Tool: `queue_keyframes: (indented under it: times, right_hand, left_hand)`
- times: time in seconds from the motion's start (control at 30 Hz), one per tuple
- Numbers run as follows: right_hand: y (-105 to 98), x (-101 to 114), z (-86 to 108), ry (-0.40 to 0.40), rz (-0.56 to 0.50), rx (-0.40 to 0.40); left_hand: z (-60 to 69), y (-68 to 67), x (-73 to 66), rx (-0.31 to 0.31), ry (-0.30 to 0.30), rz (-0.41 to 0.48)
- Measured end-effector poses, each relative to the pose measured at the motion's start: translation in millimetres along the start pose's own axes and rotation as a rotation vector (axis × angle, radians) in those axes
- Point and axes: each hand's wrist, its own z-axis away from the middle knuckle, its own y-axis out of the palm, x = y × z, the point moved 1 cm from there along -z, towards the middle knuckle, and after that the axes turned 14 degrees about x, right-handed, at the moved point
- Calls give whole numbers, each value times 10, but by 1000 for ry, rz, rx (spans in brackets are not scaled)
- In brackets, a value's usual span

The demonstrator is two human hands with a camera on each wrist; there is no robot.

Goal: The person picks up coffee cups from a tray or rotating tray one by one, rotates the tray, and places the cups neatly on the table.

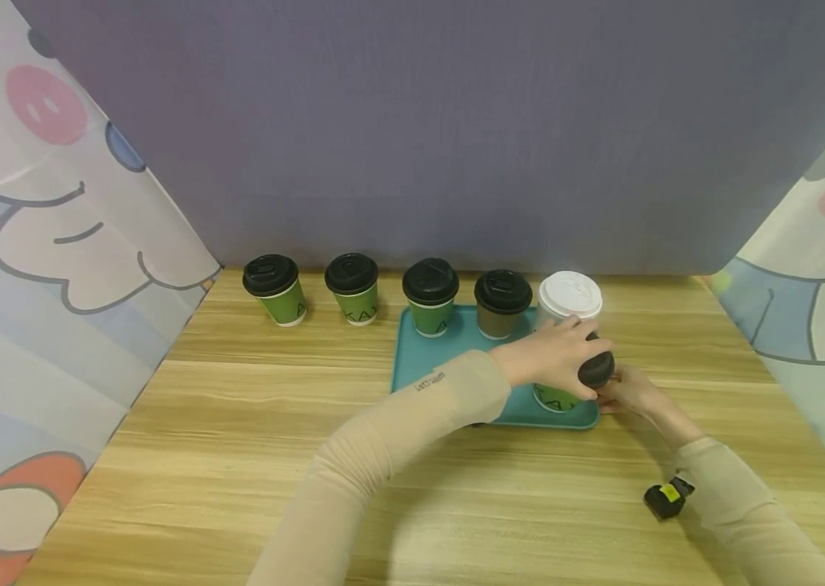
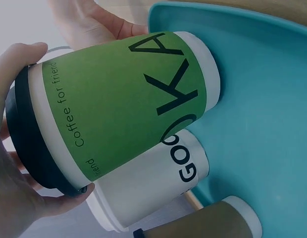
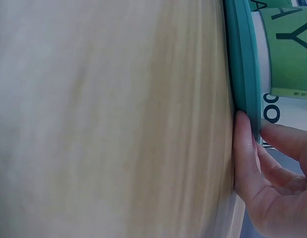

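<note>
My left hand (image 1: 559, 354) grips a green paper cup (image 2: 119, 104) by its black lid (image 1: 597, 366). In the left wrist view, thumb and fingers spread around that lid. The cup stands at the right end of a teal tray (image 1: 416, 362), in front of a white-lidded cup (image 1: 570, 295). My right hand (image 1: 632, 392) pinches the tray's right edge; in the right wrist view, thumb and fingers close on the rim (image 3: 242, 64). Also at the tray's back are a brown cup (image 1: 496, 321) and a green cup (image 1: 431, 317), both black-lidded.
Two more green cups with black lids, one (image 1: 281, 297) at far left and one (image 1: 356, 301) nearer the tray, stand on the wooden table (image 1: 237, 456). A small black object with a yellow mark (image 1: 665, 500) lies beside my right sleeve. A grey panel (image 1: 412, 146) rises behind.
</note>
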Motion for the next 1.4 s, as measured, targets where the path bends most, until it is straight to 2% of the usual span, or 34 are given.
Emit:
queue_keyframes:
  times: [0.5,0.87,1.0,1.2,1.4]
  right_hand:
    - [15,45,1,32,-54,-12]
    - [25,68,14,31,-16,-25]
    - [35,80,6,47,-35,-34]
    - [41,70,-11,49,-74,-46]
    - [39,62,-7,58,-68,-48]
  left_hand:
    - [234,-39,58,-1,-3,-42]
    - [464,-75,139,17,-40,-35]
    - [560,-61,205,-3,-48,-16]
    - [729,-32,332,-68,-45,1]
    - [920,-9,456,-114,-49,29]
